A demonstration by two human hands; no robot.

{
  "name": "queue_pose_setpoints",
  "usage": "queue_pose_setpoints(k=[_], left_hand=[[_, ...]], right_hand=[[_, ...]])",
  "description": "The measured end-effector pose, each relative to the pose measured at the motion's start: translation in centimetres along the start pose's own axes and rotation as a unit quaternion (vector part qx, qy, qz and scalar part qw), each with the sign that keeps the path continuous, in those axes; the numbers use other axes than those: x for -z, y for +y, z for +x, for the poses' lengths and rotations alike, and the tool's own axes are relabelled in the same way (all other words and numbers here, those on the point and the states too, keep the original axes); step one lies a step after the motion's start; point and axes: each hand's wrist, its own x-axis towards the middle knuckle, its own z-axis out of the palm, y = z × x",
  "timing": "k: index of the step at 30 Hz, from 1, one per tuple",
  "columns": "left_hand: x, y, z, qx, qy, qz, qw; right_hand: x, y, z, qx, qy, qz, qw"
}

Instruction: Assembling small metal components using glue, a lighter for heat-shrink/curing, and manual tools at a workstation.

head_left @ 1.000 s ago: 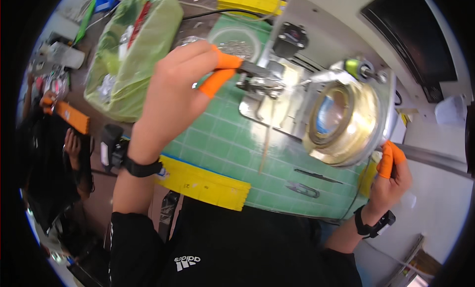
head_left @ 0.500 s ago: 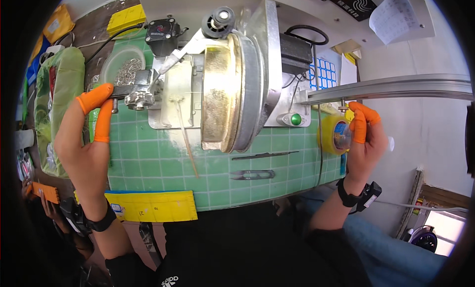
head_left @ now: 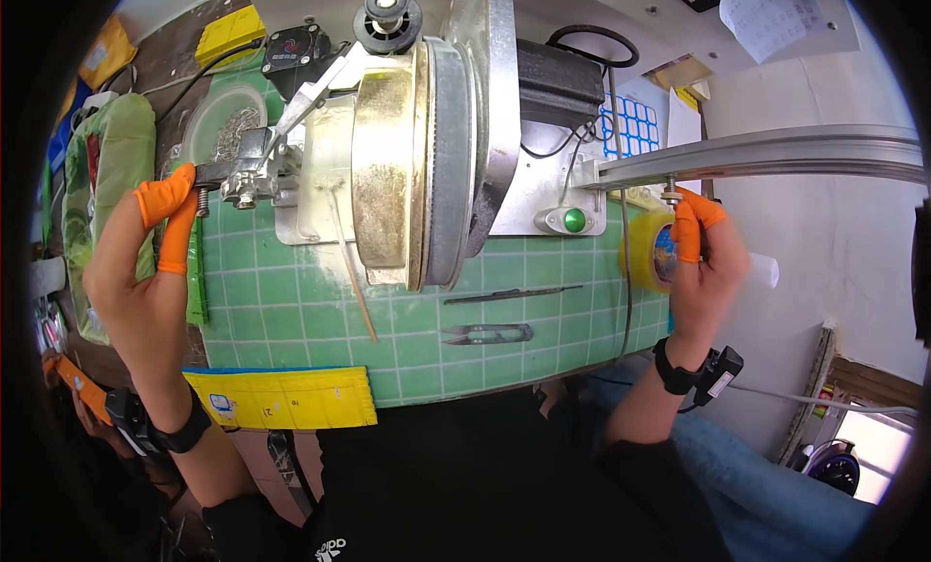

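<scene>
At the left, my left hand [head_left: 136,281] has orange covers on thumb and forefinger, pinched together at the end of a dark metal lever [head_left: 221,173]. Whatever lies between those fingertips is too small or hidden to make out. A small spring [head_left: 203,203] hangs beside them. My right hand [head_left: 710,261], with the same orange covers, is closed in a pinch against a small metal screw post [head_left: 670,190] under the aluminium rail [head_left: 756,158]; its fingertips' contents are hidden too. Between the hands stands a machine with a large metal wheel [head_left: 383,164].
Tweezers [head_left: 514,295], thread snips [head_left: 490,335] and a thin wooden stick [head_left: 357,289] lie on the green gridded mat [head_left: 407,368]. Nearby are a tape roll [head_left: 636,252], a green button [head_left: 575,220], a bowl of small metal pieces [head_left: 238,130] and a yellow folder [head_left: 291,397]. Another person's hand [head_left: 85,412] shows at far left.
The view has shifted slightly, so the machine sits a little further left and higher. Both hands keep their pinches at the lever and the screw post.
</scene>
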Motion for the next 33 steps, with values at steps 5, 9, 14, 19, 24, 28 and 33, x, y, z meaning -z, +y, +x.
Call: queue_pose_setpoints(k=[5, 9, 14, 19, 24, 28, 33], left_hand=[[0.0, 0.4, 0.3, -0.016, 0.029, -0.017, 0.999], [-0.2, 0.2, 2.1, -0.026, 0.028, -0.054, 0.998], [2.6, -3.7, -1.0, 0.062, -0.026, 0.027, 0.997], [5.6, -3.6, -2.1, 0.109, -0.087, 0.009, 0.99], [2.7, -0.6, 1.6, -0.08, 0.012, -0.088, 0.993], [0.5, -0.4, 2.2, -0.072, -0.049, -0.108, 0.99], [0.4, -1.1, 4.0, -0.105, -0.083, -0.17, 0.976]], right_hand=[[-2.0, 0.3, -1.0, 0.024, -0.009, -0.036, 0.999], [-0.3, 2.5, -0.9, -0.117, -0.057, 0.075, 0.989], [1.4, 2.4, -0.5, -0.149, -0.062, 0.121, 0.979], [1.4, -4.3, -0.2, -0.025, 0.116, 0.149, 0.982], [-3.2, -17.4, -0.4, 0.137, -0.036, 0.446, 0.884], [-8.6, -23.1, -0.3, 0.204, -0.223, 0.426, 0.853], [-12.0, -22.7, -2.3, -0.034, -0.251, 0.563, 0.787]])
